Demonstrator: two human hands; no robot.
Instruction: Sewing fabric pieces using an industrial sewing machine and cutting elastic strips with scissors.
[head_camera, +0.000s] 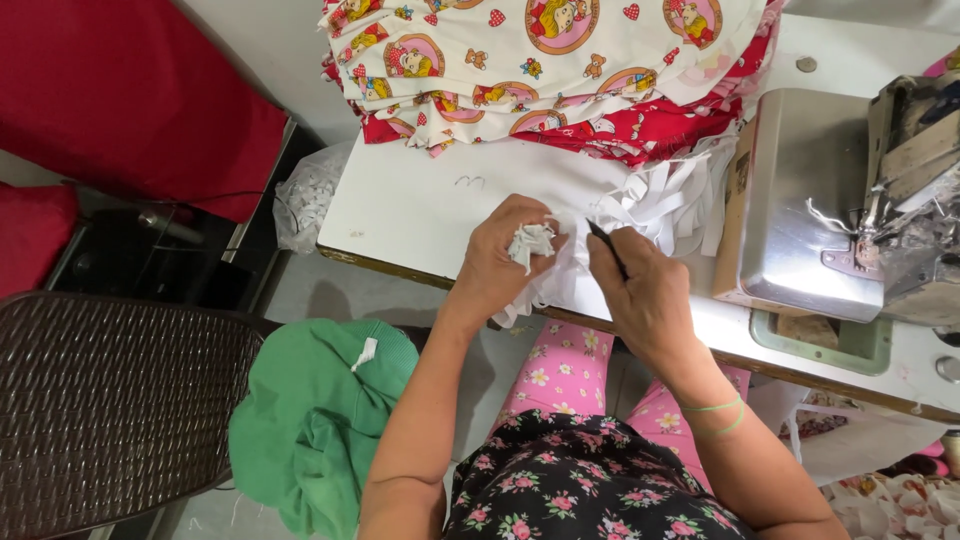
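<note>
On the white sewing table (420, 215), near its front edge, my left hand (505, 262) is clenched around a bunched wad of white strips (532, 243). My right hand (640, 290) pinches a thin dark tool (604, 243) beside it. Printed fabric pieces (540, 60) are stacked at the back edge.

The dark tool (606, 246) shows only above the right hand (640, 290) fingers; its lower part lies hidden in the grip (kind cannot be told). The white fabric (533, 243) is bunched inside the left hand (500, 265) fingers, its extent concealed. Beyond the fingers, the printed cloth stack (540, 60) and sewing machine (850, 200) are cut by the frame edges.
</note>
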